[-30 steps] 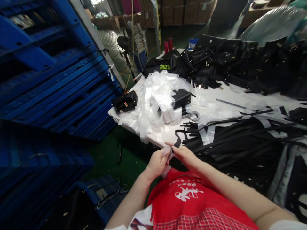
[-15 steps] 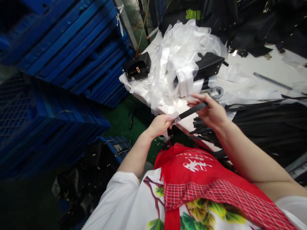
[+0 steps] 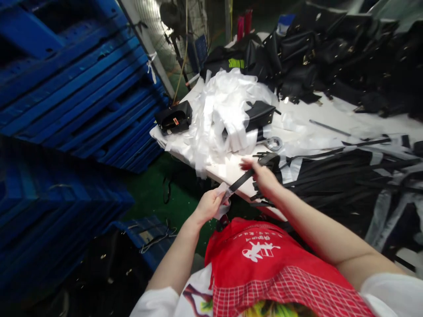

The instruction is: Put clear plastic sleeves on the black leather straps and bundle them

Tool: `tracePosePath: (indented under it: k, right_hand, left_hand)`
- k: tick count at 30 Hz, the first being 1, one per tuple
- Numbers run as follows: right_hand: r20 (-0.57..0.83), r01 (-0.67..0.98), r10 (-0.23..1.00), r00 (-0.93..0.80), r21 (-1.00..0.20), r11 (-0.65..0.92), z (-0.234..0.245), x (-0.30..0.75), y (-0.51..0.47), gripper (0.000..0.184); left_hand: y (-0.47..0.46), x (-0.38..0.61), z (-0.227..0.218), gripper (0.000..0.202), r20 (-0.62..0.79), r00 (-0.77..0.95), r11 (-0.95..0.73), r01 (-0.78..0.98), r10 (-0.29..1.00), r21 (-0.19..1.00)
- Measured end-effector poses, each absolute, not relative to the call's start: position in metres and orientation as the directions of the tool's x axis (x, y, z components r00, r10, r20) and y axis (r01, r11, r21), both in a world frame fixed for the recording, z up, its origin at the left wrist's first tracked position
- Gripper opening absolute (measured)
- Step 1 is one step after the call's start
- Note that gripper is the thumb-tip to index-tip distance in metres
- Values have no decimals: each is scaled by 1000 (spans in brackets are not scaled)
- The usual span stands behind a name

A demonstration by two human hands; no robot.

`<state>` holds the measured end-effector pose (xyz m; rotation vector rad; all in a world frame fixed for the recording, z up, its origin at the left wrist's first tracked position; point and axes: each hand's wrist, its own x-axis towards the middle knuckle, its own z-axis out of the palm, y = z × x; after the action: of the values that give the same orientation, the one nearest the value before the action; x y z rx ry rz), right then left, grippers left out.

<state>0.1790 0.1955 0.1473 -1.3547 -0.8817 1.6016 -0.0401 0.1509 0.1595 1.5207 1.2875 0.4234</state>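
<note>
Pinched in my left hand [image 3: 209, 205] is one end of a flat black strap [image 3: 242, 181], together with a piece of whitish plastic film [image 3: 222, 190]. The strap runs straight up to the right into my right hand [image 3: 265, 179], which closes on it near the table edge; those fingers are slightly blurred. Close by the right hand lies a big bundle of black straps [image 3: 327, 176]. A clear tape roll [image 3: 274, 143] lies on the table just beyond it.
White film strips [image 3: 228, 105] are heaped on the white table [image 3: 330, 105], beside a black box-shaped bag [image 3: 174, 117] and another black bag [image 3: 261, 115]. Many black bags [image 3: 310, 53] lie at the back. Blue pallets [image 3: 82, 88] are stacked at left.
The view has shifted, so the table sits lower and more to the left. My right hand has turned on the strap, which now shows beyond the fingers. The left hand keeps its pinch.
</note>
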Motion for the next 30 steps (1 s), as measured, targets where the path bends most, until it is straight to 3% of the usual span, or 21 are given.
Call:
tracePosePath:
  k: [2,4,7,9,13,17,19,22,26,30]
  right_hand:
    - [-407,-92,878,-252,-893,-440,146,169,187,46]
    - [-398,-169,839,-370,-860,-482,145,163,184,50]
    - [-402,-360,905,-139,-831,-424,145,170,189,48]
    - [-391,-316,919,-56,-866,-388,144,176,189,48]
    - [-379,-160,851,-365,-875,-458,143,177,182,53]
    - [-382,-480,915,-129,-784,-394,156,200,202,44]
    - [-355,-545,932,-71,-769,-334,167,219,219,43]
    - [-289,-485,957,-42,-831,-272,187,241,239,41]
    - [-222,-402,971,94,-900,-167,212,259,255,39]
    - [-136,-185,980,142,-977,-108,231,265,265,47]
  left_hand:
    - [150,-32,158,53,-311,346,134,451,885,882]
    - [148,-23,158,55,-346,351,178,432,870,884]
    - [145,-14,157,57,-410,386,203,476,826,856]
    - [147,-11,155,56,-386,391,175,477,836,861]
    - [153,-7,157,56,-295,403,112,418,866,901]
    - [154,-10,162,55,-364,424,141,471,829,871]
    - [154,-14,163,57,-395,405,166,495,825,853]
    - [157,-18,166,62,-394,372,211,446,840,870]
    - [164,-21,175,59,-427,351,379,198,833,904]
    - [169,-23,189,55,-475,392,488,73,788,870]
